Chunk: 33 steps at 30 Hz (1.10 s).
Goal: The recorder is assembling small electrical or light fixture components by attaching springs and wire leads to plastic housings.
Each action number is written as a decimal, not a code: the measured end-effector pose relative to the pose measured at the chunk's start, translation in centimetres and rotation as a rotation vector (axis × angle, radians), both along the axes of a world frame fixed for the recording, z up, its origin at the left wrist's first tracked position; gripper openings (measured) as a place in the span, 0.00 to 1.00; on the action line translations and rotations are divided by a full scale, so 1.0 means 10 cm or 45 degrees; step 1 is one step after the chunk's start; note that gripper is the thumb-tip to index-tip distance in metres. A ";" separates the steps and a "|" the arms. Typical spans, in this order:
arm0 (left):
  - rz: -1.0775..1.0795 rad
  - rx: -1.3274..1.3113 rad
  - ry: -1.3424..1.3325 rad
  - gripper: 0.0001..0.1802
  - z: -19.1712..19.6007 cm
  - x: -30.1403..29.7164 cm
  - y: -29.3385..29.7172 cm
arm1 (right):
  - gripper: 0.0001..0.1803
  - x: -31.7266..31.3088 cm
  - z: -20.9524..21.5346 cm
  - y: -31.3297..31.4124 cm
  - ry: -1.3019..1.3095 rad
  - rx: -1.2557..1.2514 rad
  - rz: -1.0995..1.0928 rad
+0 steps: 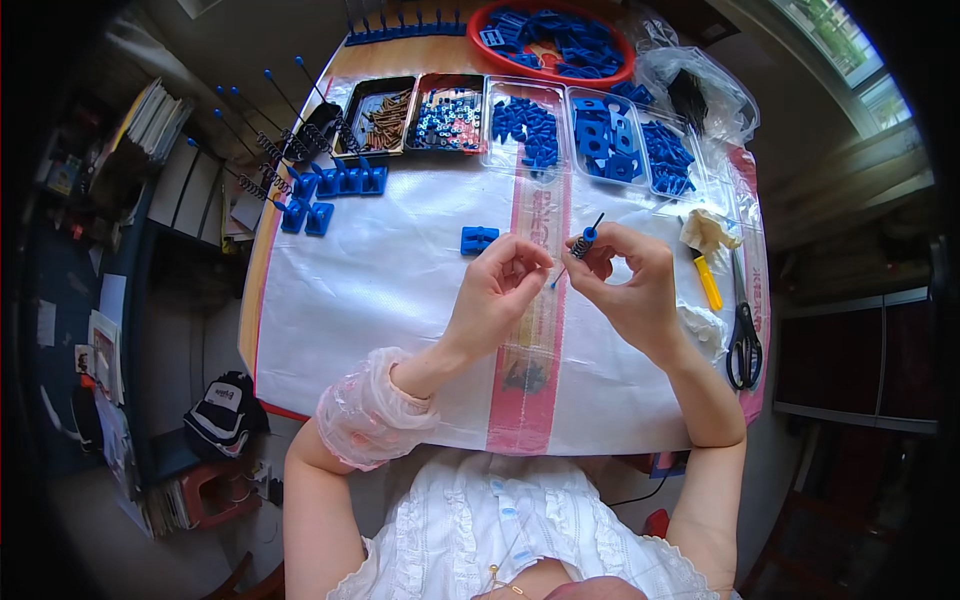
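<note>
Above the middle of the table, my right hand (pixel 632 285) pinches a dark coil spring (pixel 578 246) with a blue piece at its upper end. A thin dark rod with a blue tip runs through the spring and sticks out at both ends. Close to its left, my left hand (pixel 500 288) has its fingers curled and thumb drawn in; whatever they hold, if anything, is hidden. A blue plastic base (pixel 479 240) lies on the white sheet just beyond my left hand.
Trays of screws (pixel 386 127), metal nuts (pixel 447 115) and small blue parts (pixel 525 128) line the back, near a red basin (pixel 618 72). Blue bases with spring rods (pixel 349 180) stand left. Scissors (pixel 743 345) and a yellow-handled tool (pixel 708 283) lie right.
</note>
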<state>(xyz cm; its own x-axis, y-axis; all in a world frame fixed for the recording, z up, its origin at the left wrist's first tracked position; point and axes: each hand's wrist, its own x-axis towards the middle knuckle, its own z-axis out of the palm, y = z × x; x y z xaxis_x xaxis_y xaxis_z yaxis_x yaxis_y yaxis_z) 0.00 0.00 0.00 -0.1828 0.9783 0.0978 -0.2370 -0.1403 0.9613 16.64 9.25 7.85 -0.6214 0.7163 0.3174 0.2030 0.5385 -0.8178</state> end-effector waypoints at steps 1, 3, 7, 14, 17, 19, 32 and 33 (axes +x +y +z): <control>-0.001 -0.008 -0.012 0.05 0.01 0.00 -0.01 | 0.06 0.00 0.00 0.00 -0.003 0.009 0.003; -0.008 -0.022 -0.026 0.05 0.02 0.00 -0.01 | 0.07 0.00 0.00 0.00 -0.009 0.017 0.003; -0.025 -0.034 -0.053 0.05 0.01 0.01 0.00 | 0.07 0.01 0.00 0.01 -0.011 0.021 0.002; -0.057 -0.047 -0.088 0.06 -0.01 0.02 0.00 | 0.07 0.01 -0.01 0.01 -0.010 0.006 -0.004; -0.068 -0.053 -0.103 0.07 -0.01 0.01 0.00 | 0.07 0.00 0.00 0.00 -0.009 0.015 0.012; -0.063 -0.051 -0.116 0.07 -0.01 0.01 0.00 | 0.07 0.00 0.00 0.00 -0.012 0.013 0.021; -0.084 -0.063 -0.104 0.06 -0.06 0.01 0.01 | 0.07 0.02 -0.01 0.01 -0.014 0.004 0.016; -0.084 -0.065 -0.097 0.06 -0.05 0.01 0.00 | 0.07 0.02 -0.02 0.02 -0.014 0.005 0.018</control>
